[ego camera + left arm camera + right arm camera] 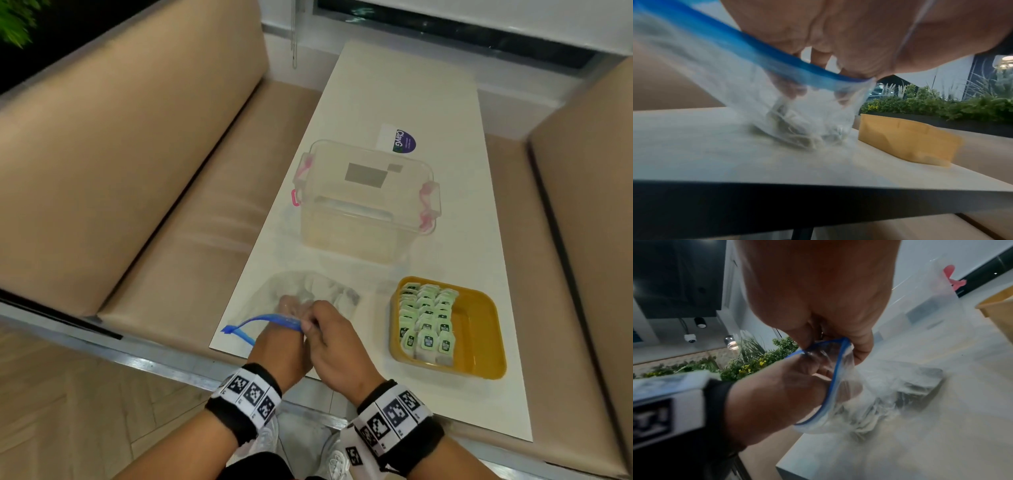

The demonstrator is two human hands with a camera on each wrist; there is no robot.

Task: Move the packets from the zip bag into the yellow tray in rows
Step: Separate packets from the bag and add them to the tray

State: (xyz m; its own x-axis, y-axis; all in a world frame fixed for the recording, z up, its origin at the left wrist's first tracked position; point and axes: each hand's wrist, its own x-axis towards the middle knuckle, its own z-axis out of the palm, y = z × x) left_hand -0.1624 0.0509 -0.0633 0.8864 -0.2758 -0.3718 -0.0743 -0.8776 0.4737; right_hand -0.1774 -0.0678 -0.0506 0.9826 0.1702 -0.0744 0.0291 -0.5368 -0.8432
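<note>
The clear zip bag (337,291) with a blue zip rim (260,320) lies at the white table's near left. My left hand (291,305) is inside it through the mouth, its fingers (789,88) showing through the plastic above the packets (795,131) at the bottom; blur hides whether they hold one. My right hand (308,327) pinches the rim (838,344) and holds the mouth up. The yellow tray (479,342) stands to the right, with green-labelled packets (426,322) in rows along its left side.
A clear lidded box with pink latches (363,202) stands behind the bag and tray. A card with a purple sticker (399,138) lies beyond it. Beige sofa cushions (120,154) flank the narrow table (394,85). The table's near edge (818,186) is right below my wrists.
</note>
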